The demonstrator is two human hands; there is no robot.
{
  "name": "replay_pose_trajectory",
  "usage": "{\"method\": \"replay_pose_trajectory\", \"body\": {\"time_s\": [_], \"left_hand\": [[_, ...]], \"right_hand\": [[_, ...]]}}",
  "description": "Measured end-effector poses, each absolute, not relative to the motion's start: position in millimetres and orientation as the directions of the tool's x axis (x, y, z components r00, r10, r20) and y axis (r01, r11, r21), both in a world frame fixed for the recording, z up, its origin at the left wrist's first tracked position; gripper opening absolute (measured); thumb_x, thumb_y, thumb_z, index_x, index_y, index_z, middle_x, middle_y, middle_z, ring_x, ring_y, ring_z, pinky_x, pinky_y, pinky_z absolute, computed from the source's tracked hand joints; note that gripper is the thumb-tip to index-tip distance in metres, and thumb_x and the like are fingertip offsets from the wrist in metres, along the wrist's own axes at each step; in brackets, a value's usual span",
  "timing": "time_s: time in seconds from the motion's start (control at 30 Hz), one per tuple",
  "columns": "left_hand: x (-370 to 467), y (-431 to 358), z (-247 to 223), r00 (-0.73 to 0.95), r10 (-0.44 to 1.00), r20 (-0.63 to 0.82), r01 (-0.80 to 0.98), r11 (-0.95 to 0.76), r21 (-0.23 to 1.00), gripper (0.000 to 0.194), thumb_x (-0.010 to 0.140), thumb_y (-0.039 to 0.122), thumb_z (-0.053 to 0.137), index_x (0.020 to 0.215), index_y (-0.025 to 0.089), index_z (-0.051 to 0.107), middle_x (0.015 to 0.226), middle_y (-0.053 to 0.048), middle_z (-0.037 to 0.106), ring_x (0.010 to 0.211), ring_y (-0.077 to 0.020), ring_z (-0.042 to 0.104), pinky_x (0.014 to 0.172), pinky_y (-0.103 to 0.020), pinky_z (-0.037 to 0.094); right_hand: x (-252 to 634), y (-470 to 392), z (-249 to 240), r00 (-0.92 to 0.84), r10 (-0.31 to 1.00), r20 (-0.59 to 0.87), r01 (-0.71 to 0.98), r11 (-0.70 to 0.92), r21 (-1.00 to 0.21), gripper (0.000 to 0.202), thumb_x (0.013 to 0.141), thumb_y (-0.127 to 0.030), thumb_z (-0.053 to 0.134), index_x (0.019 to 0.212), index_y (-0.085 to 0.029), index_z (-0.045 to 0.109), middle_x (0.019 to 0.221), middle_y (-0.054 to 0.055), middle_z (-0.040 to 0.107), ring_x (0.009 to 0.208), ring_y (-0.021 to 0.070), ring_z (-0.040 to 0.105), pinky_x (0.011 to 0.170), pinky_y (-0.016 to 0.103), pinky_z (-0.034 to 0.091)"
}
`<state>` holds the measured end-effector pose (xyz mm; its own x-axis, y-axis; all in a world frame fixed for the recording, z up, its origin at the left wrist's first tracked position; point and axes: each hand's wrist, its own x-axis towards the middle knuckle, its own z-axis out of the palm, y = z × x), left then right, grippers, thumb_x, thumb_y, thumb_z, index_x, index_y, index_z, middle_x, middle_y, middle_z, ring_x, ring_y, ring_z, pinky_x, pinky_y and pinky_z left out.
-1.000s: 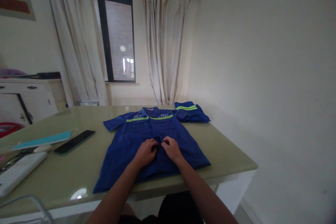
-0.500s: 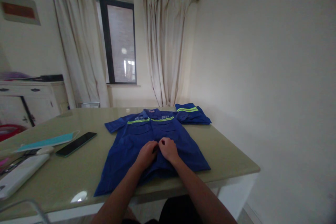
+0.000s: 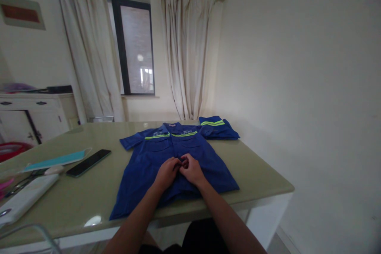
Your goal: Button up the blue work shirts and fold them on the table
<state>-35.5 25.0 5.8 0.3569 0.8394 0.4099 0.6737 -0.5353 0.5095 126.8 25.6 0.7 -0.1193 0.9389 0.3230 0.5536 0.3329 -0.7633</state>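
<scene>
A blue short-sleeved work shirt (image 3: 143, 174) with yellow-green reflective stripes lies spread face up, its collar toward the far side. My left hand (image 3: 169, 171) and my right hand (image 3: 192, 170) meet over its front opening, below the chest pockets. Both have curled fingers pinching the shirt's front edge, fingertips close together. Whatever small part of the placket sits between the fingertips is hidden.
Behind the shirt's right sleeve lies a folded blue garment (image 3: 220, 129) with similar stripes. To the left are a black phone (image 3: 88, 162), a blue face mask (image 3: 56, 160) and a white flat object (image 3: 28, 198). The greenish table (image 3: 256, 170) ends near a wall on the right.
My fingertips have shifted slightly and drawn closer together at the shirt's front opening. The shirt stays in nearly the same place, and the camera view has moved a little.
</scene>
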Motion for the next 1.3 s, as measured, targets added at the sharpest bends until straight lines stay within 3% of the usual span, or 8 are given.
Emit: {"method": "replay_pose_trajectory", "body": {"time_s": [0.2,0.4,0.5,0.8,1.03,1.13,1.3], "left_hand": [[-33,24,4,0.334,0.843,0.421,0.729,-0.514,0.451,0.023,0.091,0.009,0.05,0.098,0.021,0.068,0.099,-0.005,0.068,0.098,-0.0197,0.064,0.09,-0.03,0.046],[-31,21,6,0.3,0.846,0.441,0.759,-0.492,0.427,0.02,0.093,0.012,0.049,0.096,0.022,0.066,0.099,-0.004,0.067,0.094,-0.0186,0.063,0.086,-0.029,0.046],[-32,22,4,0.285,0.846,0.451,0.752,-0.489,0.441,0.02,0.092,0.011,0.049,0.096,0.022,0.066,0.098,-0.004,0.067,0.093,-0.0191,0.064,0.086,-0.029,0.046],[-36,28,2,0.288,0.803,0.521,0.635,-0.568,0.524,0.023,0.092,0.013,0.049,0.097,0.023,0.069,0.098,-0.005,0.072,0.094,-0.0205,0.067,0.087,-0.032,0.05],[-36,29,0,0.29,0.815,0.501,0.63,-0.557,0.541,0.019,0.09,0.015,0.051,0.094,0.023,0.068,0.096,-0.005,0.073,0.091,-0.0208,0.069,0.085,-0.032,0.05],[-36,29,-1,0.251,0.836,0.488,0.6,-0.53,0.599,0.019,0.09,0.016,0.052,0.105,0.023,0.062,0.092,-0.003,0.073,0.087,-0.0201,0.07,0.083,-0.032,0.05],[-35,30,-5,0.279,0.858,0.431,0.569,-0.509,0.646,0.037,0.083,0.015,0.059,0.118,0.023,0.05,0.088,0.0,0.07,0.084,-0.0192,0.069,0.078,-0.03,0.051]], "right_hand": [[120,9,10,-0.14,0.922,0.362,0.834,0.306,-0.458,0.027,0.081,-0.026,0.063,0.107,-0.023,0.064,0.106,0.007,0.072,0.096,0.0239,0.068,0.077,0.031,0.049],[112,2,15,-0.13,0.925,0.357,0.935,0.234,-0.267,0.016,0.089,-0.021,0.055,0.102,-0.019,0.064,0.104,0.011,0.071,0.098,0.0249,0.067,0.077,0.031,0.047],[112,3,14,-0.142,0.911,0.388,0.929,0.258,-0.264,0.012,0.092,-0.024,0.055,0.098,-0.02,0.065,0.101,0.009,0.072,0.097,0.0233,0.067,0.077,0.029,0.046],[119,6,12,-0.105,0.888,0.448,0.853,0.312,-0.418,0.013,0.091,-0.023,0.057,0.101,-0.024,0.066,0.102,0.003,0.073,0.094,0.018,0.067,0.077,0.025,0.042],[118,7,9,-0.104,0.893,0.438,0.871,0.294,-0.393,0.013,0.095,-0.025,0.054,0.099,-0.023,0.066,0.099,0.004,0.074,0.093,0.0188,0.068,0.075,0.026,0.041],[117,9,8,-0.082,0.913,0.4,0.888,0.249,-0.387,0.018,0.099,-0.027,0.049,0.1,-0.021,0.066,0.098,0.007,0.074,0.09,0.0197,0.069,0.073,0.027,0.041],[118,10,9,-0.063,0.925,0.375,0.867,0.237,-0.438,0.016,0.097,-0.03,0.054,0.1,-0.022,0.067,0.099,0.006,0.075,0.091,0.0201,0.07,0.071,0.027,0.04]]}}
